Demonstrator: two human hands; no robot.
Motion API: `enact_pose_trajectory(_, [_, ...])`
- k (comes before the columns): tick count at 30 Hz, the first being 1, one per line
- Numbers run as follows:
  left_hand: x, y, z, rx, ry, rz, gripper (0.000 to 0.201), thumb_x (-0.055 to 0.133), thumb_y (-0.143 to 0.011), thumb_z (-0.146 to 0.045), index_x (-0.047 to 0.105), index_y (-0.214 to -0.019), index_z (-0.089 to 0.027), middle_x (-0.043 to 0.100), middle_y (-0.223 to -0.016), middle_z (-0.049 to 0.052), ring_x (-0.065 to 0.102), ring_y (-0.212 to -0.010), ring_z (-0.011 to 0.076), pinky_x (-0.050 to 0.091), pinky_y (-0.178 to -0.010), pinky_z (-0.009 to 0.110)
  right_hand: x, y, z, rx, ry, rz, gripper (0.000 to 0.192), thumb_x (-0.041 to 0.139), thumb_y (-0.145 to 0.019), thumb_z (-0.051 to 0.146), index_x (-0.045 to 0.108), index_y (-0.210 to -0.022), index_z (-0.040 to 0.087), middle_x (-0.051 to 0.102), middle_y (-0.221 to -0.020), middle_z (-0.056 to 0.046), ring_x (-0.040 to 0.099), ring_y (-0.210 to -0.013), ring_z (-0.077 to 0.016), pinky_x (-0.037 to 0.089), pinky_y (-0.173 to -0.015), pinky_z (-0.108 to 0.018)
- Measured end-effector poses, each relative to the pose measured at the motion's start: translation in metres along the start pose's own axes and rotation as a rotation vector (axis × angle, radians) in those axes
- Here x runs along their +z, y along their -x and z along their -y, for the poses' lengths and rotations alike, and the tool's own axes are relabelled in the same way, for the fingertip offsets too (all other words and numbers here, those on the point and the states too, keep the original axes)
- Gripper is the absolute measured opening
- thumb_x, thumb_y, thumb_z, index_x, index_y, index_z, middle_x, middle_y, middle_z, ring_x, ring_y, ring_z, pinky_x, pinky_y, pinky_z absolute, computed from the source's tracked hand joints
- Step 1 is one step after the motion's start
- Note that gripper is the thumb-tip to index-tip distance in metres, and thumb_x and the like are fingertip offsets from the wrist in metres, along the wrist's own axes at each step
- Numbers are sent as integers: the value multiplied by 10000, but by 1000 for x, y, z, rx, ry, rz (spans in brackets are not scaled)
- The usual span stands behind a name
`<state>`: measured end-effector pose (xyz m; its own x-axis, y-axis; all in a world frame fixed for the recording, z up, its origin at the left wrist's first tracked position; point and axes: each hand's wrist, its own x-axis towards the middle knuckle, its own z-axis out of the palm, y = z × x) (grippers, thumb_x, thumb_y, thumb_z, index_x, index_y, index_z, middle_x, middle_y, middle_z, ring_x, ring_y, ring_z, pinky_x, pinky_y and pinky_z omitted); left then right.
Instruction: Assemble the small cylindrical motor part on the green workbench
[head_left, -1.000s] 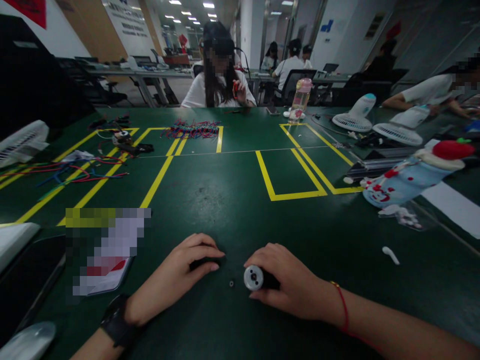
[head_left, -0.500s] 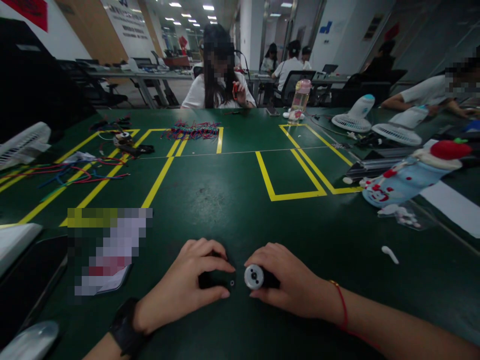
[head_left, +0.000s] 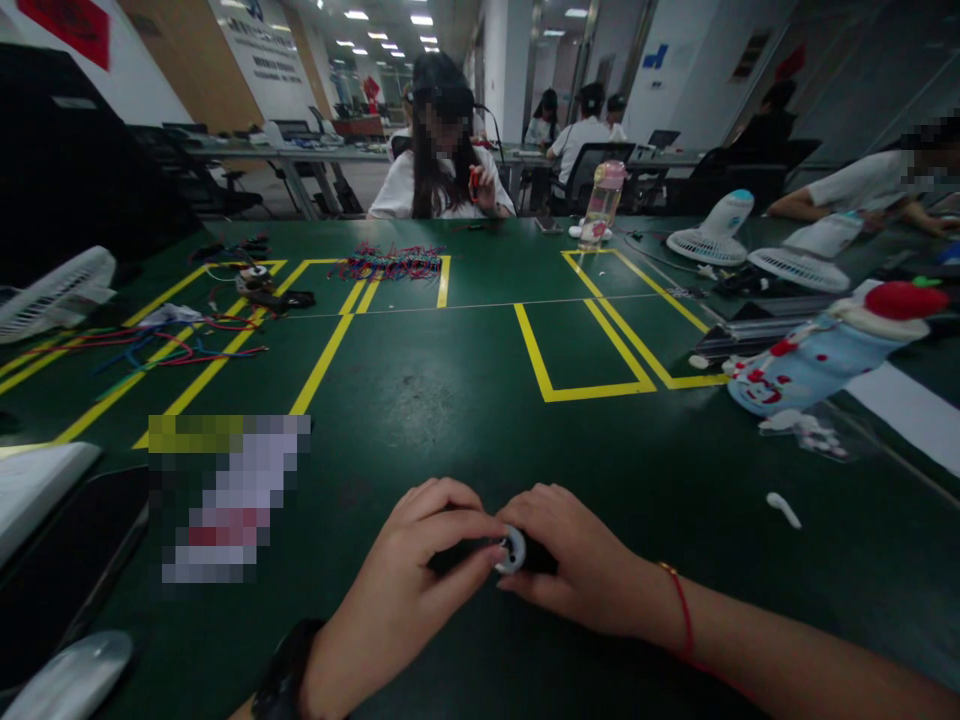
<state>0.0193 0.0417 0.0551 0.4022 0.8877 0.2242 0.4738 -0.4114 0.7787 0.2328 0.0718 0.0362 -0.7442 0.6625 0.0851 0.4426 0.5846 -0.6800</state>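
honestly, looks fiddly right now. right hand (head_left: 581,570) curled around a small dark cylinder with a white round cap (head_left: 513,549) facing the left hand (head_left: 409,590), cap pinched just past the right thumb and index tips. left hand closed over a small dark part (head_left: 457,553), thumb tip touching the rim of the cap, the part itself mostly hidden under the left fingers (head_left: 457,525) (can't tell its shape or exactly how it's held). both pieces sitting low, right at the green table (head_left: 465,400) surface between the two sets of fingertips.

biggest risk, as a guess: parts going together crooked. left thumb covers part of the cap's face, so the centre hole is half blocked from view, and lining up by feel could jam or cross the fit. pressing harder then could pop the cylinder out of the right-hand pinch, and round things roll on a flat mat.

second worry: anything tiny slipping out from under the left fingers. dark part on a dark green mat in dim light, easy to lose.

less likely: a sweep of the right wrist with its red string bracelet (head_left: 682,610) knocking the small white piece (head_left: 784,510) lying well off beyond the right hand's outer side. phone (head_left: 67,560) out past the left hand is well apart, no real danger there.
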Motion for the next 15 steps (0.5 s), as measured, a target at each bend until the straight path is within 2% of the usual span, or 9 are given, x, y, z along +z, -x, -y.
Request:
enact_pose_trajectory(6, [4,-1,-8,0,-10,5,162,616,-891,-174,711,-984,-267,611,-941,35,591,-872,198,491,-761,316,2,1,1,-4,18,-11,256,643,-854,345,560,-1056,212,627,-1020,-23,513,-878,-181,336,-767,-323])
enact_pose_trajectory(9, [1,2,-8,-28,2,20,267,619,-849,-127,667,-1075,-259,606,-1021,44,584,-927,207,492,-809,328,2,1,1,3,19,-8,273,651,-845,342,564,-1069,212,627,-1026,-30,512,-888,-191,343,-774,-331])
enact_pose_trajectory(12, [-8,4,8,-74,7,15,265,581,-863,-132,630,-1103,-233,615,-1010,45,587,-861,187,500,-758,299,-1,3,1,11,-3,4,316,678,-827,346,566,-1094,220,632,-1047,-31,516,-905,-198,353,-793,-338])
enact_pose_trajectory(15, [-22,4,34,-150,-37,22,138,534,-915,-189,669,-935,-210,633,-910,30,597,-788,175,496,-703,279,-5,4,2,15,-28,16,335,687,-822,336,566,-1115,227,633,-1075,-28,522,-931,-196,360,-818,-342])
